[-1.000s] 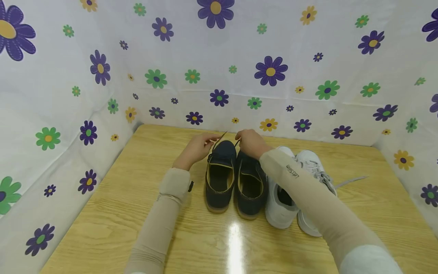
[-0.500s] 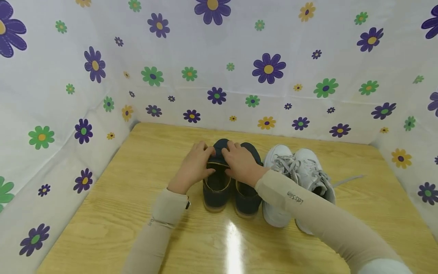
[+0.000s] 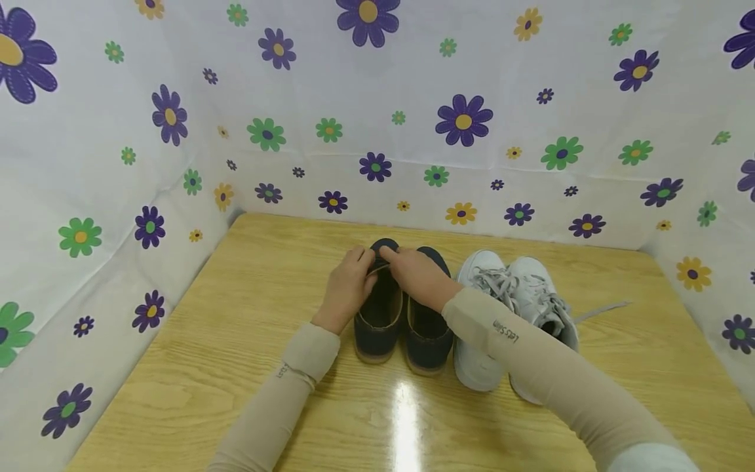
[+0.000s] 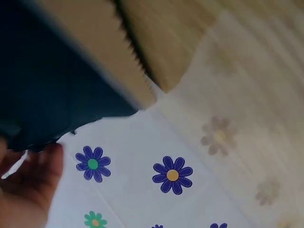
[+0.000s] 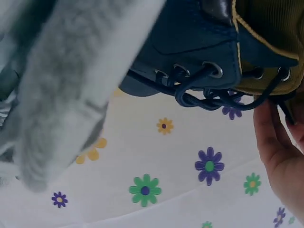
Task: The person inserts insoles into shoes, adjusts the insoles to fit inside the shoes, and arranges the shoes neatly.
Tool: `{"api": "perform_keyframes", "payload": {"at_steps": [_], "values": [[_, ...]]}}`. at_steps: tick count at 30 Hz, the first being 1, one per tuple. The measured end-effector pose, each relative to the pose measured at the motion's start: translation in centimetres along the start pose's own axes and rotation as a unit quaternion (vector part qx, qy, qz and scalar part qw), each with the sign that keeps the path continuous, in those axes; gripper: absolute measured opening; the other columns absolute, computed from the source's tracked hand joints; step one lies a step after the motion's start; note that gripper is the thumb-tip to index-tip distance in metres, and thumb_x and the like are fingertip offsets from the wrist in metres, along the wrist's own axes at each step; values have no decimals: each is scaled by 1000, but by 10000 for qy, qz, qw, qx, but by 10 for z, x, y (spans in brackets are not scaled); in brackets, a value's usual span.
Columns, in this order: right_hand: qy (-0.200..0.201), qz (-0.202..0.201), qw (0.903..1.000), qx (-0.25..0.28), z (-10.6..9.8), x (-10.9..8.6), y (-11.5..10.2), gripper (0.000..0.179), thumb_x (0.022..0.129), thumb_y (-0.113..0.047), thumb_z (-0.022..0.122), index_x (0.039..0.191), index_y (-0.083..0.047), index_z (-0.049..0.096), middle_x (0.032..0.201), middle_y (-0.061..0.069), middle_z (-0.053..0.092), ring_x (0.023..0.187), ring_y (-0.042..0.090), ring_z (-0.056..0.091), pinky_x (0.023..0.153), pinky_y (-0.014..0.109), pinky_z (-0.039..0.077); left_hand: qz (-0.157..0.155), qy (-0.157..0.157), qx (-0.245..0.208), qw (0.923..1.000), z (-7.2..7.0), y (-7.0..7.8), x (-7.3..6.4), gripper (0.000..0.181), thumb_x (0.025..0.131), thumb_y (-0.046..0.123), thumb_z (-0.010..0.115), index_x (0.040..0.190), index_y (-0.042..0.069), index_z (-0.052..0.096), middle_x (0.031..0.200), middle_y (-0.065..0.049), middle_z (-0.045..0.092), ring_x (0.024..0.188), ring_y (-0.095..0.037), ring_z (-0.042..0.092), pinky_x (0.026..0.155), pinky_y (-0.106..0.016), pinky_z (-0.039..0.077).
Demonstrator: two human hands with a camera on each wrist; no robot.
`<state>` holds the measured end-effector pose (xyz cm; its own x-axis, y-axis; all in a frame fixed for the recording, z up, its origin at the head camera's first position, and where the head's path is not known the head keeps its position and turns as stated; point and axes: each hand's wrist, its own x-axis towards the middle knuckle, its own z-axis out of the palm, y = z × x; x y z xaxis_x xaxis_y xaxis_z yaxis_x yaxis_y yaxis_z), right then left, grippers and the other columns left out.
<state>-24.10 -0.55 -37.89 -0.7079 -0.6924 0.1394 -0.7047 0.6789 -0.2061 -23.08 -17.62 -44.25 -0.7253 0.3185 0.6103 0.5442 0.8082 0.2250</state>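
Note:
A pair of navy lace-up shoes stands on the wooden table with the heels nearest me. At the front opening of the left navy shoe (image 3: 374,341), my left hand (image 3: 347,285) grips the near-left edge. My right hand (image 3: 417,275) reaches over the right navy shoe (image 3: 429,347) and pinches the left shoe's tongue area, its thumb over the top. Crossed navy laces (image 5: 190,95) run through metal eyelets in the right wrist view, with fingers (image 5: 270,133) beside them. In the left wrist view, fingers (image 4: 52,166) curl at the edge of the dark upper (image 4: 57,85).
A pair of white sneakers (image 3: 479,367) stands right of the navy pair, partly behind my right forearm. One loose grey lace (image 3: 604,311) sticks out to the right. Flower-printed cloth (image 3: 354,78) hangs behind and at both sides of the wooden table (image 3: 177,393).
Both hands earlier held lace ends up at the left navy shoe's toe. They let go of them, came back to its opening, and now close together on the front edge.

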Motion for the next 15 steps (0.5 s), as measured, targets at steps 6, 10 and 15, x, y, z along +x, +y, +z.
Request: {"api": "perform_keyframes", "payload": {"at_steps": [6,10,15], "values": [[-302,283,9952,883,-32,-7,12,10,95,-13,60,91,-5,59,82,7,60,70,18,55,65,31,46,-299,-698,287,9967,-22,7,9,31,81,13,78,91,6,50,87,-9,50,79,-26,54,65,-40,48],[-629,501,9954,517,-51,-29,17,10,91,-11,65,83,-5,65,75,5,61,65,18,55,62,33,47,314,-816,147,9961,-43,31,19,34,78,20,81,94,6,56,92,-8,53,87,-27,53,78,-39,46],[-1317,442,9901,-186,-44,-58,18,6,88,-10,68,90,-5,71,86,6,62,77,23,57,66,34,49,1215,-1829,513,9742,-32,73,33,26,81,28,78,95,11,64,97,-4,57,90,-22,51,78,-35,43]]}}
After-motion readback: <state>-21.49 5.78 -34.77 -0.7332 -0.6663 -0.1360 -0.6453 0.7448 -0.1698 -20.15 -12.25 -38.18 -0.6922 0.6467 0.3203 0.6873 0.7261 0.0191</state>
